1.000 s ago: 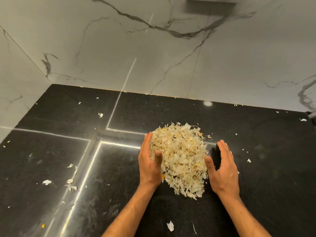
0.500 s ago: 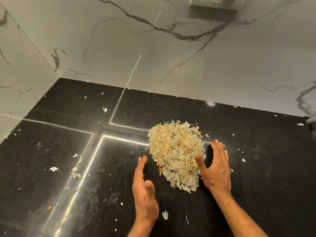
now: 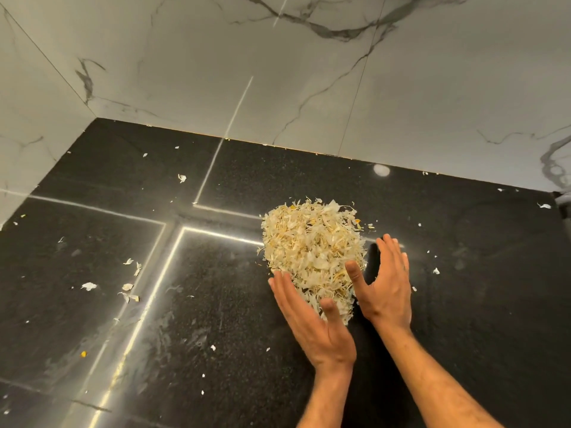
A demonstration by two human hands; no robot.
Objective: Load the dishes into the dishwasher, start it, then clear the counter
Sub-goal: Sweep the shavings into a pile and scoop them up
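Cupping from both sides, the two hands bracket the near end of a heap of pale peelings [image 3: 312,251]. The left hand [image 3: 312,322] lies flat and spread, empty, fingers pointing up and away, its edge against the heap's lower left flank and its thumb tip touching the nearest flakes. Half a second ago it sat lower and clear of the heap; it has swung back in to meet it. The right hand [image 3: 383,282] stands on edge, also spread and gripping nothing, thumb pressed into the heap's right side, fingers curved around behind it, much where it was before.

That return of the left hand suggests a gathering stroke in the counter-clearing stage: the loose waste is being herded together, probably ahead of a scoop or a sweep toward the edge. The heap looks tighter on its near side than a second ago.

Beyond the hands, the black bench [image 3: 463,304] carries stray flakes [image 3: 128,291] well apart to the left, plus single bits to the right and near the front, so more sweeps seem needed. Marbled wall tiles [image 3: 309,88] back the bench.

No bin, bowl or other container is in view, and neither dishes nor dishwasher can be seen.
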